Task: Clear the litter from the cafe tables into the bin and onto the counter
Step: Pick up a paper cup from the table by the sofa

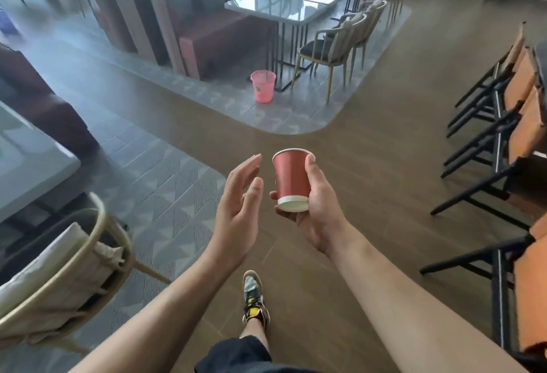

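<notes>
**A:** Where's the cup?

**B:** The red paper cup (291, 178) is in your right hand (318, 212), held in the air over the brown floor (384, 141). It is tilted, with its white base towards you and its mouth pointing to the far side. Your thumb runs up the cup's right side to the rim and your fingers curl under its base.

**A:** And my other hand?

**B:** Your left hand (239, 207) is just left of the cup with its palm turned towards it. The fingers are straight and relaxed and grasp nothing. There is a narrow gap between them and the cup.

**A:** Where's the bin?

**B:** The pink bin (263, 87) stands upright on the grey tiled floor, well beyond the cup and a little left of it. It is beside the legs of the glossy far table (284, 2).

**A:** What else is around me?

**B:** Gold-framed chairs (328, 53) stand right of that table. Orange folding chairs (524, 112) line the right edge. At near left is a cushioned chair (59, 272), with a pale table (29, 162) behind it. Your shoe (254, 298) is on the floor below your hands.
</notes>
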`<state>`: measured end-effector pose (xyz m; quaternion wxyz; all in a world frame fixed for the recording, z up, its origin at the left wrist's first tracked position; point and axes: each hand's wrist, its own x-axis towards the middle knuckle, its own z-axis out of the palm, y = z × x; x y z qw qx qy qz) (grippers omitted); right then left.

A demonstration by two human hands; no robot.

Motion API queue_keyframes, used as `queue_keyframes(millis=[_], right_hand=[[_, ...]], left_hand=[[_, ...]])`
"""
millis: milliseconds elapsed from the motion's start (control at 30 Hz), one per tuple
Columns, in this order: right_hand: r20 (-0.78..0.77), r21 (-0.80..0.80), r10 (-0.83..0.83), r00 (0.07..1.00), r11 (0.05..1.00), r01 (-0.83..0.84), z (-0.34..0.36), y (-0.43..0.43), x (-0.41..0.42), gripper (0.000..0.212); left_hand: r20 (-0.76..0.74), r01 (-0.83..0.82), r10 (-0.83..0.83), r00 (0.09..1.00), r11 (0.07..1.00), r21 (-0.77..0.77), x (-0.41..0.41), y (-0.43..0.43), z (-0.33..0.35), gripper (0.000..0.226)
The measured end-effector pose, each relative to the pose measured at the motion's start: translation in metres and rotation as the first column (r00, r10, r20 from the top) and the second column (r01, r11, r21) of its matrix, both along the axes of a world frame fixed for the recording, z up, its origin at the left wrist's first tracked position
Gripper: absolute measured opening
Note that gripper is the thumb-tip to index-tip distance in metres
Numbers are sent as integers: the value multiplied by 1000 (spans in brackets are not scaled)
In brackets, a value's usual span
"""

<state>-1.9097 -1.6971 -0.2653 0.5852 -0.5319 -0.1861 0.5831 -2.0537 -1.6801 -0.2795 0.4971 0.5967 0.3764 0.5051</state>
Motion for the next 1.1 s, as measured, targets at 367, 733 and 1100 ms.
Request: queue_keyframes(millis=[367, 733, 1100], right_hand=[[-4, -1, -2, 1000, 1000, 2, 10, 276, 62, 72], [-40, -6, 25, 999, 1000, -25, -9, 490, 141, 68], [-16, 21, 13, 1000, 1000, -13, 5, 748, 303, 65]], left_hand=[[12, 14, -14, 1000, 1000, 5, 63, 272, 7, 46], [8, -36, 36, 999, 999, -7, 140, 491, -1, 45], [33, -85, 84, 996, 996, 25, 292, 745, 11, 44]])
